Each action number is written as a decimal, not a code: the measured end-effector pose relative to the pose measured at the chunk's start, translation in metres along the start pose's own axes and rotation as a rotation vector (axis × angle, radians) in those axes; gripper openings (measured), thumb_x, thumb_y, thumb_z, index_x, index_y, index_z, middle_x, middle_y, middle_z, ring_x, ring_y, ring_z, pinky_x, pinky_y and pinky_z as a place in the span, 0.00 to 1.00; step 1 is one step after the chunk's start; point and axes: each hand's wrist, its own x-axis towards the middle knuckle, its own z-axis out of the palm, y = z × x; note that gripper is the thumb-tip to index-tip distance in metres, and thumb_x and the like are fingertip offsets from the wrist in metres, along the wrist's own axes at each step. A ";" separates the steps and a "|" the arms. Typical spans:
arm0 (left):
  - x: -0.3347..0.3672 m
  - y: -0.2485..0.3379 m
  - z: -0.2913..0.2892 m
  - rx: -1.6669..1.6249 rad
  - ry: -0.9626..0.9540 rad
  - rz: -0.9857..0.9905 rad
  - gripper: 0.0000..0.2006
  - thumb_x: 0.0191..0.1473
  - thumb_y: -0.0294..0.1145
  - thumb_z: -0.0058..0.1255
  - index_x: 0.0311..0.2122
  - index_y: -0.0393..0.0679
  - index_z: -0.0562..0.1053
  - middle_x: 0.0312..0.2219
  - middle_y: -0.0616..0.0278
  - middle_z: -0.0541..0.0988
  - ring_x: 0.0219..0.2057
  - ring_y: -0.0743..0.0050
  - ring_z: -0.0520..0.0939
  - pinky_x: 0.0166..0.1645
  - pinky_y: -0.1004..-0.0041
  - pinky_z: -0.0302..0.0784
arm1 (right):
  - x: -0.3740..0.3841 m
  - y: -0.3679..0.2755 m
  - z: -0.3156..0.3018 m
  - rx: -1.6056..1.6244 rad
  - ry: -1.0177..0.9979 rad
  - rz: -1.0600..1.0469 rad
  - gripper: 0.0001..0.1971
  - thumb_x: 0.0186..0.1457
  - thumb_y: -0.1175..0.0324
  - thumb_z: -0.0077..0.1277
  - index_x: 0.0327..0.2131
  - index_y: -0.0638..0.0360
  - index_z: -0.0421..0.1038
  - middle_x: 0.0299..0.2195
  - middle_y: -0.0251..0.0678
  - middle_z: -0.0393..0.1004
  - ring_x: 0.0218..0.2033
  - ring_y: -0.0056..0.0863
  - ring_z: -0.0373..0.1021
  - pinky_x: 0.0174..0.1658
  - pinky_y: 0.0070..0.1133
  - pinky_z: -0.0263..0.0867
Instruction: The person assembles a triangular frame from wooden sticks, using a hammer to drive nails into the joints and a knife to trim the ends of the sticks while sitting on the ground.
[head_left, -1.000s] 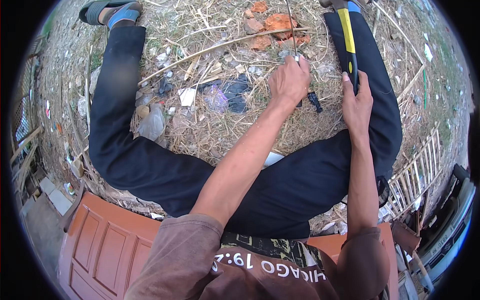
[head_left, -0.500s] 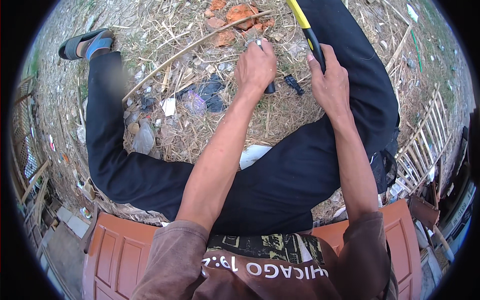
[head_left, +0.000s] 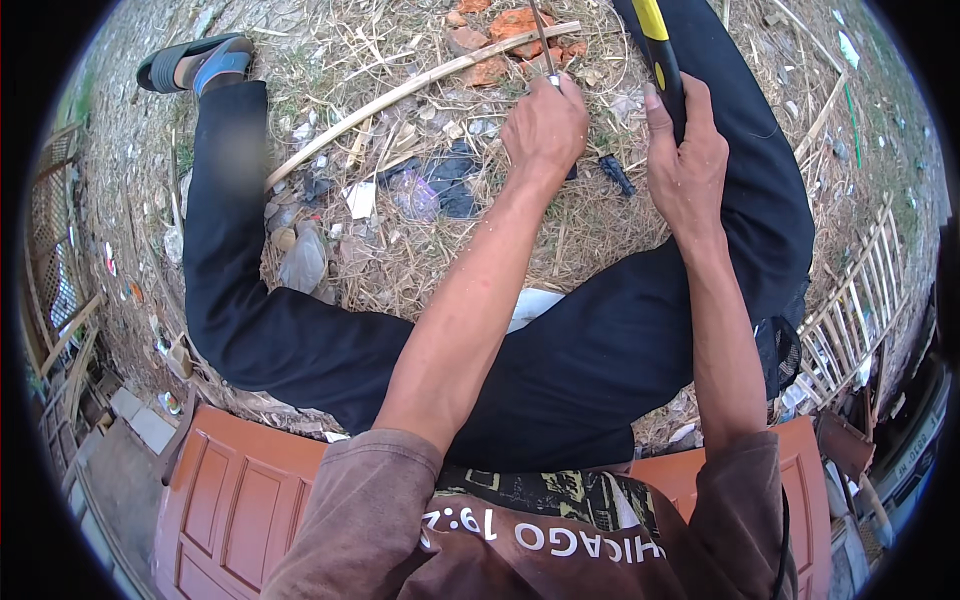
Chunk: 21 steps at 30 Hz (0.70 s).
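My left hand (head_left: pixel 545 125) is closed around a dark-handled tool with a thin metal shaft (head_left: pixel 545 45). That shaft points away from me past the brick pieces and runs out at the top edge, so its tip is hidden. A bit of the dark handle end shows beside my wrist. In my right hand (head_left: pixel 688 150) is the black grip of a yellow-and-black handled tool (head_left: pixel 654 35), held slantwise above my right leg. Its far end lies beyond the picture. A small ridged black piece (head_left: pixel 617 175) lies on the ground between my hands.
Broken orange bricks (head_left: pixel 515 25) and a long thin stick (head_left: pixel 410 90) lie on the straw-strewn ground ahead. Black plastic scraps (head_left: pixel 455 180) and a clear plastic bag (head_left: pixel 304 260) are to the left. A slatted bamboo frame (head_left: pixel 850 300) lies at right. I sit on a reddish-brown panelled board (head_left: pixel 240 490).
The whole view has shifted, placing both hands a little farther right in the picture. More of the left tool's metal shaft shows now. Both hands keep their hold.
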 end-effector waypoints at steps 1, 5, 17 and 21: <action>0.000 -0.001 0.000 -0.011 0.009 -0.001 0.25 0.65 0.46 0.34 0.41 0.30 0.73 0.30 0.35 0.81 0.36 0.36 0.83 0.45 0.47 0.74 | 0.003 0.001 0.001 -0.030 0.024 -0.009 0.11 0.63 0.67 0.50 0.46 0.58 0.66 0.21 0.48 0.74 0.23 0.49 0.74 0.26 0.36 0.65; -0.006 0.000 0.003 -0.023 0.020 -0.017 0.25 0.65 0.47 0.34 0.40 0.31 0.73 0.29 0.34 0.80 0.35 0.33 0.82 0.45 0.46 0.74 | 0.002 0.018 -0.001 -0.092 -0.019 0.148 0.12 0.64 0.63 0.48 0.46 0.58 0.68 0.23 0.50 0.75 0.27 0.51 0.75 0.31 0.37 0.67; 0.000 -0.033 -0.006 -0.315 0.132 0.078 0.26 0.65 0.53 0.38 0.36 0.34 0.72 0.22 0.40 0.79 0.30 0.34 0.81 0.38 0.47 0.72 | 0.008 0.065 0.028 -0.376 -0.087 0.281 0.18 0.60 0.68 0.46 0.52 0.62 0.61 0.34 0.56 0.76 0.38 0.59 0.73 0.43 0.48 0.66; -0.006 -0.027 -0.010 -0.303 0.145 0.162 0.26 0.63 0.55 0.44 0.33 0.35 0.72 0.20 0.43 0.78 0.27 0.37 0.81 0.35 0.50 0.72 | 0.002 0.057 0.033 -0.415 0.029 -0.033 0.22 0.57 0.69 0.51 0.53 0.64 0.61 0.41 0.53 0.72 0.40 0.52 0.70 0.44 0.43 0.66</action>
